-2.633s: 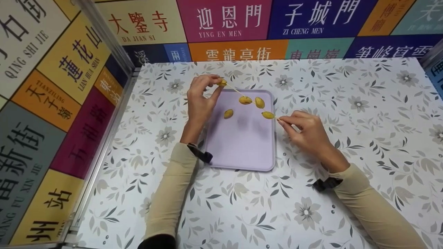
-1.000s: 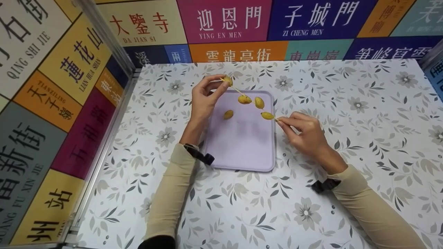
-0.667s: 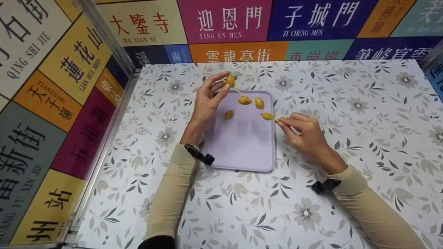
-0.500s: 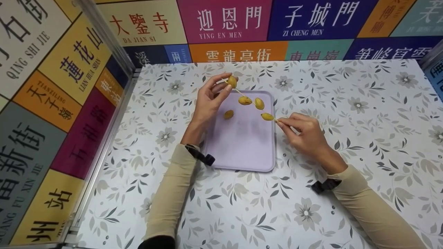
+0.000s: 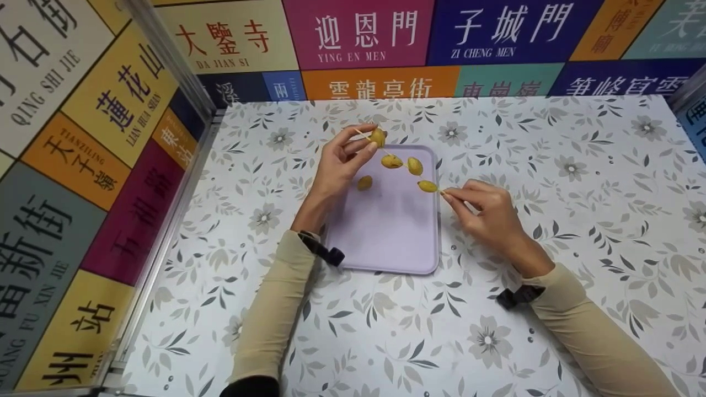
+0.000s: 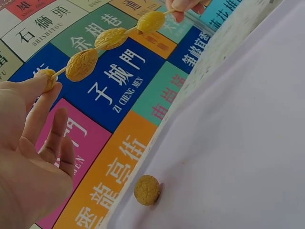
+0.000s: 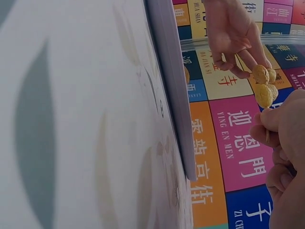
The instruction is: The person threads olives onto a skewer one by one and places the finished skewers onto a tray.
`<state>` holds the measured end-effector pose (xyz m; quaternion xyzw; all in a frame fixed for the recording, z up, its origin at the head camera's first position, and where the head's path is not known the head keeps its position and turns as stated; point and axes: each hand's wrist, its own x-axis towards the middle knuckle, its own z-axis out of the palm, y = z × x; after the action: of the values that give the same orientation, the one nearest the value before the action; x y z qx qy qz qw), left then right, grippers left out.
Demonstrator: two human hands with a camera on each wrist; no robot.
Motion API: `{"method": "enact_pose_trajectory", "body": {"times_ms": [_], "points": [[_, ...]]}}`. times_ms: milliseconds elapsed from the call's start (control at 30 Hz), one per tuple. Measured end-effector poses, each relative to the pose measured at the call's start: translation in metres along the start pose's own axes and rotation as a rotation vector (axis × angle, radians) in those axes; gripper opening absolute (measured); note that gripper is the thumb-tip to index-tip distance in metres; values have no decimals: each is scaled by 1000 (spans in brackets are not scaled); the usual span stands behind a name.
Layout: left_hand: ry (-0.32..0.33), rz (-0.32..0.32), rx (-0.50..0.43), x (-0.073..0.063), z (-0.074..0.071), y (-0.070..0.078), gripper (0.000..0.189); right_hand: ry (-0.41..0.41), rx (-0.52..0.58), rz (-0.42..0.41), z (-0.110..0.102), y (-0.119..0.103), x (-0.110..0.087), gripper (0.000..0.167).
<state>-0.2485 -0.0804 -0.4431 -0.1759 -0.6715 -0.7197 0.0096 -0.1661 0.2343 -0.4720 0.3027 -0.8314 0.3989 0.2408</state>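
A thin skewer point(image 6: 60, 72) is held level above the lilac tray point(image 5: 386, 242), threaded with several wrinkled yellow fruits. My left hand point(image 5: 337, 168) pinches one fruit point(image 5: 378, 137) near the skewer's far-left end, and the tip pokes out past it. Between the hands sit three more fruits, the nearest to the left hand being a bruised-looking one point(image 5: 391, 161), the rightmost fruit point(image 5: 427, 186) close to my right hand point(image 5: 485, 212). That hand grips the skewer's other end between thumb and index finger. One loose fruit point(image 6: 147, 190) lies on the tray toward its left side.
The tray rests on a table point(image 5: 551, 220) covered in white cloth with grey leaves and flowers. Coloured panels point(image 5: 358, 33) with large lettering stand along the back and left edges. A black wrist strap point(image 5: 521, 296) is on the right forearm.
The left hand has slid its fruit rightward and slightly down along the skewer, nearer the others; more of the tip now shows behind it. The right hand stays nearly still.
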Motion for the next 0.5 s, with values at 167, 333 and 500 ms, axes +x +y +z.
{"method": "enact_pose_trajectory", "body": {"times_ms": [167, 333, 500], "points": [[-20, -8, -1, 0, 1, -1, 38, 10, 10, 16, 0, -1, 0, 15], [-36, -6, 4, -2, 2, -3, 37, 42, 31, 2, 3, -1, -1, 15], [-64, -10, -8, -2, 2, -5, 38, -3, 4, -1, 0, 1, 0, 14]]}}
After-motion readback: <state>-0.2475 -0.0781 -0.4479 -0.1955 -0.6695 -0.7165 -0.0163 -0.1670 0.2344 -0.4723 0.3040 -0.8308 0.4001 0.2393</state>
